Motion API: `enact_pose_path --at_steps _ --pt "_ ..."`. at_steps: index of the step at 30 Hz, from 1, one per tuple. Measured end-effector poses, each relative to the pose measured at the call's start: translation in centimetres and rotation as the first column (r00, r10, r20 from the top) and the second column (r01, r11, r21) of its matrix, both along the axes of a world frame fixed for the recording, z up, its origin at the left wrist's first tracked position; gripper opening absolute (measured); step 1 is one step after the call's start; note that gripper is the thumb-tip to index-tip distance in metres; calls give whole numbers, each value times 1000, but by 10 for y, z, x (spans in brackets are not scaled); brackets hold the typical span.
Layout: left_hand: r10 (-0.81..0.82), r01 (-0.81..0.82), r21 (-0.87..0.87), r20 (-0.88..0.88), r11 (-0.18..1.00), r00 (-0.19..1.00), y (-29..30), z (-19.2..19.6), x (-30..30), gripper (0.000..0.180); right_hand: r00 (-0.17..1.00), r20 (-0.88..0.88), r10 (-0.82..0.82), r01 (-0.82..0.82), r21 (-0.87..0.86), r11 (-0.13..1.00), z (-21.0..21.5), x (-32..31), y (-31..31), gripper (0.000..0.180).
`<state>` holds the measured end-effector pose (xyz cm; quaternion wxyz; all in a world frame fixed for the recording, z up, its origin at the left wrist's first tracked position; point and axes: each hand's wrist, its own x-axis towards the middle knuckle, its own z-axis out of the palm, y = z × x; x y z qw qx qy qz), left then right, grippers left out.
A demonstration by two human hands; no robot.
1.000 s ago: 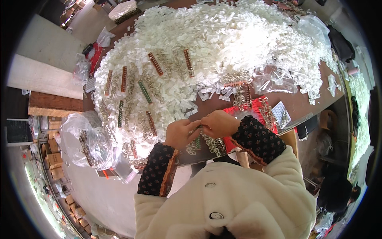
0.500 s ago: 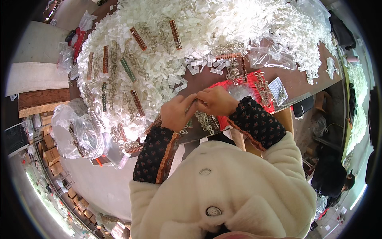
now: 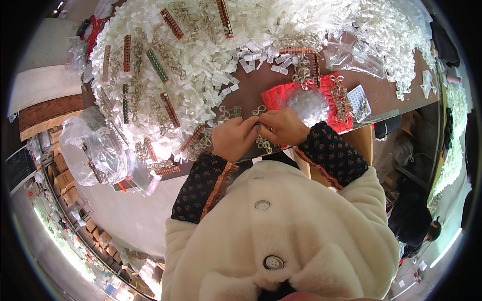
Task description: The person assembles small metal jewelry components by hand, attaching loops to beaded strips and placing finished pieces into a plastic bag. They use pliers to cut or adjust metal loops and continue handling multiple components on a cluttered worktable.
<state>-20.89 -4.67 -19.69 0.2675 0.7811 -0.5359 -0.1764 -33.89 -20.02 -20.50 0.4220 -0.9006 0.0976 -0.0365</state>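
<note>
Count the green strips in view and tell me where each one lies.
3: a slanting strip on the pale pile, a second strip lower and farther left on it, and a third strip just beyond the left hand. More may be hidden.

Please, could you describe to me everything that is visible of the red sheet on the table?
The red sheet lies spread and wrinkled on the brown table, near its front edge; it could be cloth or plastic. A heap of small clear pieces covers its middle, and a string of pale, metallic-looking loops lies over its right part. A white gridded tray is at its right side. The right hand hides its near left part; whether they touch is unclear.
</note>
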Motion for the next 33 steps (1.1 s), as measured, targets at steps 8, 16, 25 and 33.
enact_pose_path --at_steps 8,16,25,33 --pt "202 -217 -13 -315 976 927 16 -10 30 30 801 -593 87 -297 -266 917 12 -120 -37 28" --pt "105 -134 -43 -413 990 905 -14 -3 39 27 990 -10 -138 137 -37 990 6 -26 -28 22" --pt "-2 -8 -128 -75 992 997 -31 1 54 25 990 -113 89 -124 -355 927 7 56 -31 18" --pt "92 -81 -159 64 984 994 -64 -9 63 20 994 -68 -91 71 -247 966 -2 76 -50 27"
